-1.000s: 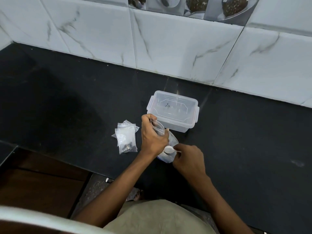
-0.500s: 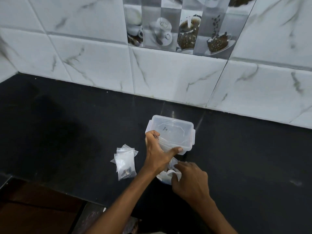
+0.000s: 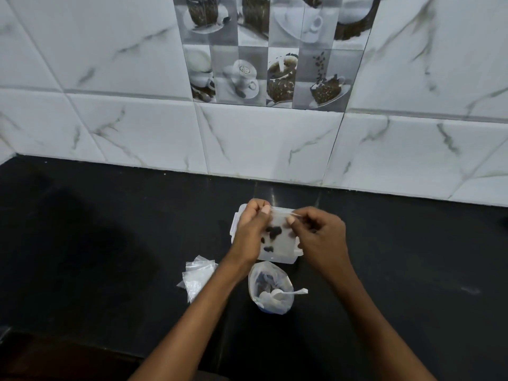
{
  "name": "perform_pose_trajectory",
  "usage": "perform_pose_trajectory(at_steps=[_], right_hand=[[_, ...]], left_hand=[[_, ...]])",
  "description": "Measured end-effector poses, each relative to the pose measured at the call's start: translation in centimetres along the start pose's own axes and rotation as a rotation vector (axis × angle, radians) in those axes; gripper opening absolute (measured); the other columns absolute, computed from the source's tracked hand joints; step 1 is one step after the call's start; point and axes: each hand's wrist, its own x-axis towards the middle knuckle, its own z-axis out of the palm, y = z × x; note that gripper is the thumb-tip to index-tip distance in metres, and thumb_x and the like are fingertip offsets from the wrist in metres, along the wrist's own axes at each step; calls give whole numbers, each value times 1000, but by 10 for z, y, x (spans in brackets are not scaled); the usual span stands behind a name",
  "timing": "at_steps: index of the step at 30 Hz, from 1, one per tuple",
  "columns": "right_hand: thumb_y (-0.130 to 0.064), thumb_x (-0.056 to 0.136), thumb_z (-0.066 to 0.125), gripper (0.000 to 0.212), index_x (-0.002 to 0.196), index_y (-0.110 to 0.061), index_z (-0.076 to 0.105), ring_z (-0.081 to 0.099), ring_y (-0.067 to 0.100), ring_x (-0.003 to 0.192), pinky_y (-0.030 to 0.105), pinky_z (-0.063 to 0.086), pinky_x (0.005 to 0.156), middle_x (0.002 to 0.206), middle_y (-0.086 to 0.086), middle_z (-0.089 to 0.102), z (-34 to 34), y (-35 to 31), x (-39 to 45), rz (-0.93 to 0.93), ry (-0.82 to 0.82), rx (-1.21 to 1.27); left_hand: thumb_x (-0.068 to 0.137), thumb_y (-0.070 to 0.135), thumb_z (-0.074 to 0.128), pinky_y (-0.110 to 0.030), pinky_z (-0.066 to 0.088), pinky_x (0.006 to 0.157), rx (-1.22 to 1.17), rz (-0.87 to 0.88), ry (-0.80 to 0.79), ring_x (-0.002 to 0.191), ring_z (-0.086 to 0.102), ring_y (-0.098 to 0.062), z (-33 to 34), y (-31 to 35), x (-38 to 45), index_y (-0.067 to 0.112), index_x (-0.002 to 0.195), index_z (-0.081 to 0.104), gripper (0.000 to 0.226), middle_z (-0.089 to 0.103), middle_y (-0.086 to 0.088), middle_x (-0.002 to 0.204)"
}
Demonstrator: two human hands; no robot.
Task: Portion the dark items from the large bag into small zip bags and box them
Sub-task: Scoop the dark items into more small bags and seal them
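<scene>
A small clear zip bag (image 3: 276, 232) with several dark pieces inside hangs above the clear plastic box (image 3: 277, 257). My left hand (image 3: 251, 229) pinches its top left edge and my right hand (image 3: 320, 235) pinches its top right edge. The box stands on the black counter (image 3: 110, 243), mostly hidden behind the bag and my hands. In front of it stands the large bag (image 3: 270, 287), open, with dark items and a white spoon (image 3: 286, 293) resting in it.
A small pile of empty clear zip bags (image 3: 196, 279) lies left of the large bag. The tiled wall (image 3: 247, 138) rises behind the box. The counter's front edge runs along the bottom left.
My right hand has left the spoon in the large bag and come up. Both hands now hold the small filled bag by its top over the box. The camera has tilted up.
</scene>
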Motion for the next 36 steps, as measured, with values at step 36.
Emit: perform_pose_trajectory(at_steps=[36], right_hand=[[-19,87,75,13,78,-24,66,62,7,71,35,53,65,76,-15,66,-23,-54,51,-273,-123,-230]], left_hand=[[83,3,78,-34,60,72,239,213,91,73,72,-18,-7,62,21,14,77,77,13,76,-3,75]])
